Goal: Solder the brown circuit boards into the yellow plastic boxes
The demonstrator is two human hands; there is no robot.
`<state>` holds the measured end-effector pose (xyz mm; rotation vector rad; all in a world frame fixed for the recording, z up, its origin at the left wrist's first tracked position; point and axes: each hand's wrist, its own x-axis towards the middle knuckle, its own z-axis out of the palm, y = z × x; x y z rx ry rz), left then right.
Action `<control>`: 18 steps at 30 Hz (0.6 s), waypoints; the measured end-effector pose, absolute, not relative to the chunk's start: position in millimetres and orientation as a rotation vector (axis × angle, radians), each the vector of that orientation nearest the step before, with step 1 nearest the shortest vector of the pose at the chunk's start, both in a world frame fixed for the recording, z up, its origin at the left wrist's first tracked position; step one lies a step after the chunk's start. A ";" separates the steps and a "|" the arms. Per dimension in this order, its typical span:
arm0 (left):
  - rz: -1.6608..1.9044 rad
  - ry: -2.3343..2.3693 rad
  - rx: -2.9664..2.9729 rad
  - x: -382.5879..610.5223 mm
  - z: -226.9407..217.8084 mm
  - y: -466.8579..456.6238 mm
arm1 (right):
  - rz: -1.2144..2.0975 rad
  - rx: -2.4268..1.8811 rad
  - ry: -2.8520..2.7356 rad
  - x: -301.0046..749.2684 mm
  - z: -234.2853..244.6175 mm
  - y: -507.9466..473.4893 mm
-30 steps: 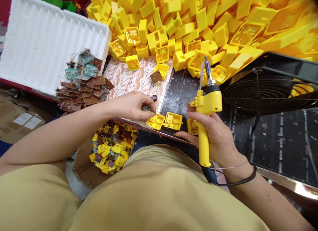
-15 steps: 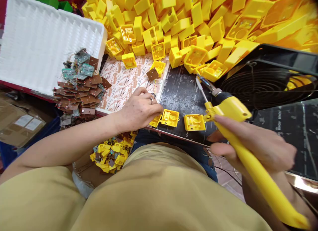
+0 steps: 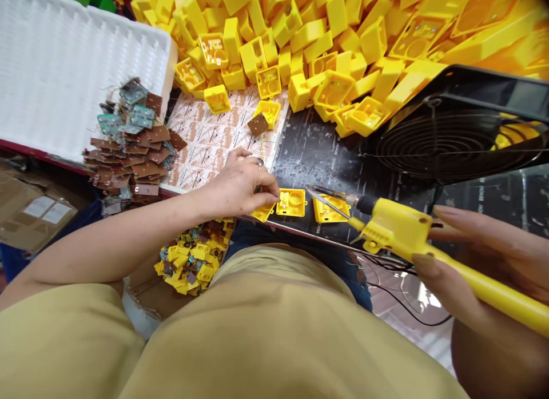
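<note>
Left hand (image 3: 245,186): palm down at the near edge of the bench (image 3: 328,153), fingers bent, thumb and fingertips drawn close together over the first open casing (image 3: 262,214); cannot tell whether anything is pinched between them, as the hand covers the spot. Second open casing (image 3: 297,209) lies just right of these fingertips, face up. Third open casing (image 3: 330,217) sits farther right, apart from the second, between the two hands. Right hand (image 3: 500,243): closed around the handle of a yellow soldering gun (image 3: 397,223), thumb on the near side; outline of this hand blurred. Gun points leftward from the hand, metal tip passing above the third casing; contact cannot be told. Beyond the left hand: a small brown board (image 3: 258,125) leaning against a yellow box (image 3: 270,110). Left of that hand, past the forearm: stacked circuit boards (image 3: 139,153) beside a white foam tray (image 3: 81,67). Beyond both hands: heap of yellow boxes (image 3: 311,36). Beyond the right hand: black fan (image 3: 437,142). Below the left forearm: mixed yellow parts (image 3: 193,267).
</note>
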<state>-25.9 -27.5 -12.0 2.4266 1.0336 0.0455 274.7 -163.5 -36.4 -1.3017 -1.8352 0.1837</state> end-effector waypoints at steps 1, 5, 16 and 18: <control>0.026 1.040 2.431 -25.2 -11.0 -28.0 | 0.216 -1.245 -1.869 275.3 -35.5 -160.8; 0.008 1.055 2.478 -23.3 -9.6 -33.2 | 0.283 -1.059 -2.091 273.7 -24.3 -150.5; -0.026 0.964 2.681 -14.1 -10.9 -36.7 | 0.261 -0.903 -2.204 253.0 -3.5 -143.2; -0.094 0.957 2.678 -12.2 -10.0 -34.8 | 0.252 -0.850 -2.230 254.0 -1.4 -139.5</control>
